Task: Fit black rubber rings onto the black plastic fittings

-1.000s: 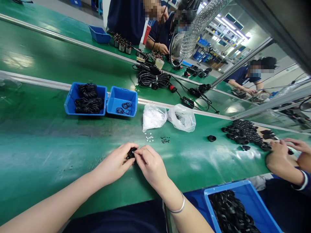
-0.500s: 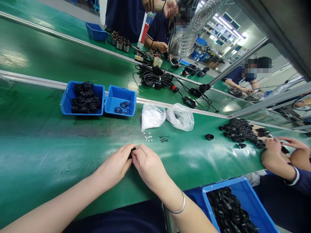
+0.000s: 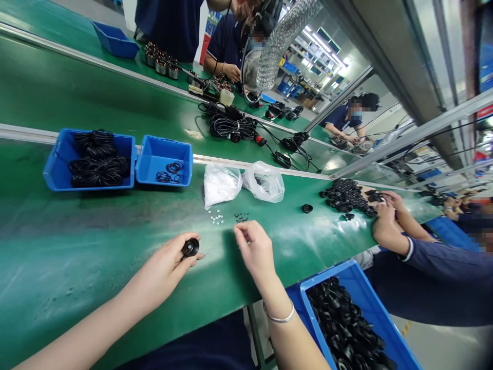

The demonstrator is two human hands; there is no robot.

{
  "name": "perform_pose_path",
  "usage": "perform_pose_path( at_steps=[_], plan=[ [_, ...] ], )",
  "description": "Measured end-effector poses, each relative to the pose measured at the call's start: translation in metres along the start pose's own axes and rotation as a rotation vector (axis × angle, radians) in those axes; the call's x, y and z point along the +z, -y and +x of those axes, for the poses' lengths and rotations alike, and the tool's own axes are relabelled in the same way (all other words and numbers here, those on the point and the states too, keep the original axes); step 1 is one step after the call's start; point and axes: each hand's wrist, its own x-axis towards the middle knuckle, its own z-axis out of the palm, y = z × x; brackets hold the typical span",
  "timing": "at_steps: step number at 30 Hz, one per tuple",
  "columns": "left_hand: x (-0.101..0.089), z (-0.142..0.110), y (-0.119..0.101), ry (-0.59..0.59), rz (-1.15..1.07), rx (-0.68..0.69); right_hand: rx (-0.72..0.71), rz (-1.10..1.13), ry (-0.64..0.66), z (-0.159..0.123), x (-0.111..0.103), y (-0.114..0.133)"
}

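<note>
My left hand [image 3: 169,264] grips a round black plastic cap [image 3: 190,248] between thumb and fingers, its hollow side facing up with a small pale spot in the middle. To its right, my right hand [image 3: 256,249] is over the green bench with thumb and fingertips drawn together. Those fingertips are at the near edge of a scatter of tiny black pieces [image 3: 242,218]; whether they hold one is too small to see. Tiny white pieces [image 3: 216,218] lie just left of the black ones.
Behind the pieces stand a bag of white parts [image 3: 221,186] and an open clear bag [image 3: 265,182]. Blue bins hold black rings [image 3: 99,172] and a few loose rings [image 3: 169,174]. A blue crate of black parts [image 3: 348,329] is low right. A co-worker's hands [image 3: 387,213] work beside piled black caps [image 3: 344,195].
My hands have come apart. The left has turned and moved left, showing the black cap; the right has moved right to the tiny black pieces. The view has swung right.
</note>
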Motion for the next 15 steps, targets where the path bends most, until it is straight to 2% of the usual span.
perform_pose_path(
  at_steps=[3,5,11,15],
  plan=[
    [0.002,-0.001,0.004,0.027,-0.054,-0.021,0.086,-0.110,-0.029,-0.001,-0.012,-0.038],
    [0.003,0.000,0.006,0.048,-0.070,-0.021,0.101,-0.133,-0.031,0.000,-0.014,-0.053],
    [0.001,0.005,0.009,0.068,-0.101,-0.044,0.080,-0.140,-0.004,0.009,-0.003,-0.056],
    [0.000,0.007,0.010,0.079,-0.149,-0.048,0.070,-0.115,0.012,0.011,-0.005,-0.059]
  ],
)
